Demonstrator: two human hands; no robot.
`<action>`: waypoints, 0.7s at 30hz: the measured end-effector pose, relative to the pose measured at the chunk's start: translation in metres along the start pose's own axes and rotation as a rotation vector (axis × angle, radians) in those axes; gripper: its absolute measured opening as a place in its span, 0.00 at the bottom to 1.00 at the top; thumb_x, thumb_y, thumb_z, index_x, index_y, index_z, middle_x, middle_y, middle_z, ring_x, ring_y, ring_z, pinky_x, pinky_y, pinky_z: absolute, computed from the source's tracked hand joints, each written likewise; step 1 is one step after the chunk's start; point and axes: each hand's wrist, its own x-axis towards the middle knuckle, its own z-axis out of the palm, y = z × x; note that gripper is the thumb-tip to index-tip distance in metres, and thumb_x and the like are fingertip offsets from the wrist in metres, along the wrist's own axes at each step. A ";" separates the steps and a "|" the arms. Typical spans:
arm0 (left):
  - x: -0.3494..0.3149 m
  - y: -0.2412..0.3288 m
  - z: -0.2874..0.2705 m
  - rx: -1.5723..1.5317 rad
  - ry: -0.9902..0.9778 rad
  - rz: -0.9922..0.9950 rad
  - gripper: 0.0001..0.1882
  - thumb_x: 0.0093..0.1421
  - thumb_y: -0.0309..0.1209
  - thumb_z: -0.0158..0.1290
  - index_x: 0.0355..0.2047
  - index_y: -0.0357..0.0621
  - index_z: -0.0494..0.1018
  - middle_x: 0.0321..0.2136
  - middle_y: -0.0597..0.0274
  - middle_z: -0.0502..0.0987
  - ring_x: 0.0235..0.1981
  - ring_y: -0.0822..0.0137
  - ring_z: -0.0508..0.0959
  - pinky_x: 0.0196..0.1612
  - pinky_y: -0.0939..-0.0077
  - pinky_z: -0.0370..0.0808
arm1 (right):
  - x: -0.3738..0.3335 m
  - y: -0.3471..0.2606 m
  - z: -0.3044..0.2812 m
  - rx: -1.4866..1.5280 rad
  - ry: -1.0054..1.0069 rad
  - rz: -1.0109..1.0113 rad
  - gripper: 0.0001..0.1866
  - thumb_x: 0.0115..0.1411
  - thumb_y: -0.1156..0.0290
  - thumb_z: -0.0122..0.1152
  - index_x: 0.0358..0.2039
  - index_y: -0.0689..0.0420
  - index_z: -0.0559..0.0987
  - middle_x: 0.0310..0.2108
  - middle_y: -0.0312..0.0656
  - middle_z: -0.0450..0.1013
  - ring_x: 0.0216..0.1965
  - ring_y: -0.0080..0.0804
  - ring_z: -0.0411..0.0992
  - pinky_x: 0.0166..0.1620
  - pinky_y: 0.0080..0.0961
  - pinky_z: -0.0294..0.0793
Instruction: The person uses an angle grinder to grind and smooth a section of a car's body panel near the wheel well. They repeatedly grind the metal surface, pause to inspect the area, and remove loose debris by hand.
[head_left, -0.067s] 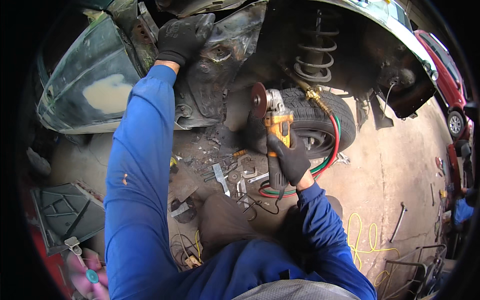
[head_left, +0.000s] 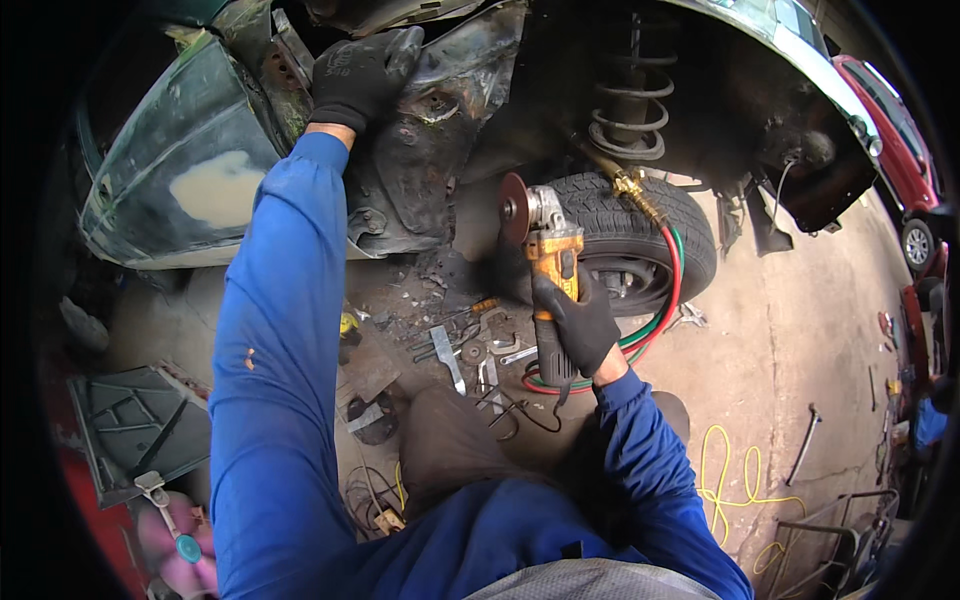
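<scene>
My right hand (head_left: 580, 322), in a black glove, is closed round the yellow and black body of an angle grinder (head_left: 556, 258). The grinder stands nearly upright in front of a car wheel, its reddish-brown disc (head_left: 514, 208) at the upper left and apart from the car's metal. Farther up and to the left, my gloved left hand (head_left: 362, 80) grips the upper edge of a rusty, blackened body panel (head_left: 420, 165). Its fingertips are partly hidden. Left of that arm is a greenish door panel (head_left: 170, 170) with a pale filler patch.
A loose wheel (head_left: 640, 225) lies under the coil spring (head_left: 632, 120), with a brass torch fitting (head_left: 632, 188) and red and green hoses (head_left: 672, 270) across it. Several hand tools (head_left: 445, 358) litter the floor. A pink fan (head_left: 180, 545) stands at lower left, a yellow cord (head_left: 715, 490) at right.
The view has shifted slightly. The grinder in my right hand has moved a little left and nearer against the wheel. My left hand stays on the panel.
</scene>
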 end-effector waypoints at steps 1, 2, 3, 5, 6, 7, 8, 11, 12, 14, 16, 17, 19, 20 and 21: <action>0.000 0.000 -0.002 0.014 -0.062 -0.040 0.24 0.71 0.58 0.49 0.51 0.61 0.87 0.45 0.56 0.87 0.44 0.48 0.86 0.49 0.53 0.81 | -0.008 0.006 -0.001 0.019 -0.030 0.024 0.23 0.71 0.56 0.67 0.54 0.63 0.81 0.40 0.36 0.80 0.40 0.23 0.76 0.46 0.27 0.77; 0.000 -0.002 -0.002 -0.011 -0.074 -0.054 0.26 0.71 0.60 0.48 0.49 0.61 0.88 0.43 0.55 0.88 0.43 0.47 0.86 0.49 0.52 0.81 | -0.013 0.010 -0.001 0.048 -0.061 0.033 0.23 0.71 0.56 0.67 0.54 0.62 0.80 0.40 0.36 0.80 0.40 0.23 0.76 0.46 0.27 0.77; 0.001 -0.004 -0.003 -0.036 -0.079 -0.069 0.28 0.71 0.62 0.47 0.47 0.60 0.88 0.41 0.54 0.88 0.43 0.47 0.86 0.50 0.51 0.81 | -0.015 0.013 0.000 0.120 -0.089 0.031 0.24 0.71 0.55 0.67 0.55 0.62 0.80 0.40 0.36 0.80 0.40 0.22 0.76 0.47 0.27 0.77; -0.001 -0.009 -0.004 -0.093 -0.110 -0.050 0.26 0.72 0.60 0.47 0.48 0.61 0.88 0.42 0.54 0.88 0.45 0.46 0.86 0.52 0.50 0.80 | -0.014 0.020 -0.001 0.177 -0.165 0.079 0.24 0.71 0.54 0.68 0.56 0.62 0.79 0.41 0.35 0.80 0.40 0.21 0.76 0.47 0.26 0.77; -0.001 -0.013 -0.005 -0.100 -0.094 -0.005 0.25 0.73 0.58 0.48 0.50 0.60 0.88 0.43 0.54 0.87 0.46 0.46 0.85 0.52 0.51 0.80 | -0.011 0.023 -0.002 0.220 -0.206 0.111 0.25 0.71 0.54 0.68 0.56 0.62 0.79 0.41 0.35 0.80 0.41 0.21 0.75 0.47 0.26 0.77; -0.002 -0.016 -0.005 -0.107 -0.083 0.040 0.24 0.73 0.55 0.48 0.51 0.59 0.87 0.45 0.54 0.87 0.47 0.46 0.85 0.53 0.51 0.80 | -0.009 0.026 -0.001 0.284 -0.228 0.116 0.25 0.71 0.54 0.68 0.56 0.62 0.79 0.42 0.35 0.80 0.41 0.20 0.76 0.47 0.25 0.77; -0.004 -0.019 -0.006 -0.094 -0.130 0.033 0.22 0.74 0.53 0.49 0.52 0.58 0.87 0.46 0.54 0.87 0.49 0.47 0.85 0.53 0.52 0.80 | -0.009 0.030 -0.003 0.305 -0.266 0.126 0.25 0.70 0.55 0.70 0.56 0.63 0.79 0.43 0.37 0.81 0.42 0.21 0.77 0.47 0.25 0.78; -0.003 -0.027 -0.008 -0.083 -0.074 0.239 0.21 0.73 0.48 0.53 0.54 0.51 0.85 0.50 0.53 0.86 0.51 0.48 0.84 0.57 0.55 0.79 | 0.006 0.042 -0.012 0.395 -0.367 0.152 0.25 0.67 0.60 0.74 0.57 0.64 0.80 0.47 0.40 0.83 0.44 0.23 0.79 0.49 0.27 0.80; -0.004 -0.027 -0.010 -0.043 -0.074 0.299 0.21 0.73 0.48 0.53 0.54 0.50 0.85 0.51 0.53 0.86 0.51 0.48 0.84 0.58 0.55 0.79 | 0.008 0.046 -0.016 0.370 -0.403 0.157 0.24 0.68 0.61 0.73 0.57 0.63 0.79 0.46 0.39 0.82 0.45 0.22 0.78 0.49 0.26 0.80; -0.006 -0.026 -0.013 -0.034 -0.164 0.198 0.20 0.73 0.46 0.54 0.55 0.49 0.84 0.53 0.54 0.85 0.54 0.49 0.82 0.60 0.56 0.77 | 0.012 0.055 -0.026 0.362 -0.489 0.177 0.23 0.69 0.62 0.71 0.58 0.63 0.79 0.45 0.37 0.81 0.45 0.21 0.78 0.49 0.25 0.79; -0.009 -0.022 -0.015 -0.009 -0.160 0.131 0.20 0.73 0.44 0.54 0.55 0.48 0.83 0.54 0.52 0.84 0.56 0.49 0.82 0.61 0.56 0.77 | 0.017 0.065 -0.031 0.332 -0.509 0.171 0.24 0.67 0.63 0.72 0.58 0.63 0.79 0.46 0.37 0.81 0.45 0.22 0.78 0.49 0.25 0.79; -0.010 -0.019 -0.017 0.004 -0.174 0.118 0.20 0.74 0.44 0.54 0.56 0.45 0.83 0.54 0.50 0.84 0.57 0.48 0.81 0.62 0.56 0.76 | 0.019 0.071 -0.035 0.333 -0.523 0.169 0.24 0.67 0.64 0.72 0.57 0.63 0.79 0.46 0.38 0.82 0.45 0.23 0.78 0.49 0.26 0.79; -0.011 -0.013 -0.022 0.043 -0.205 0.084 0.21 0.75 0.43 0.53 0.57 0.41 0.81 0.55 0.47 0.83 0.58 0.46 0.80 0.64 0.56 0.74 | 0.025 0.083 -0.043 0.344 -0.569 0.178 0.22 0.67 0.65 0.73 0.56 0.63 0.80 0.45 0.38 0.82 0.45 0.23 0.79 0.49 0.26 0.79; -0.011 -0.010 -0.025 0.049 -0.204 0.089 0.21 0.75 0.44 0.53 0.57 0.42 0.81 0.55 0.47 0.83 0.58 0.46 0.80 0.64 0.56 0.74 | 0.028 0.088 -0.047 0.311 -0.587 0.181 0.23 0.66 0.63 0.74 0.56 0.63 0.80 0.46 0.40 0.82 0.45 0.25 0.79 0.50 0.27 0.80; -0.012 -0.007 -0.026 0.062 -0.205 0.065 0.22 0.75 0.45 0.53 0.57 0.43 0.81 0.55 0.47 0.83 0.58 0.46 0.80 0.64 0.56 0.75 | 0.032 0.094 -0.049 0.321 -0.616 0.176 0.24 0.65 0.62 0.74 0.55 0.64 0.79 0.47 0.42 0.83 0.46 0.26 0.80 0.51 0.28 0.80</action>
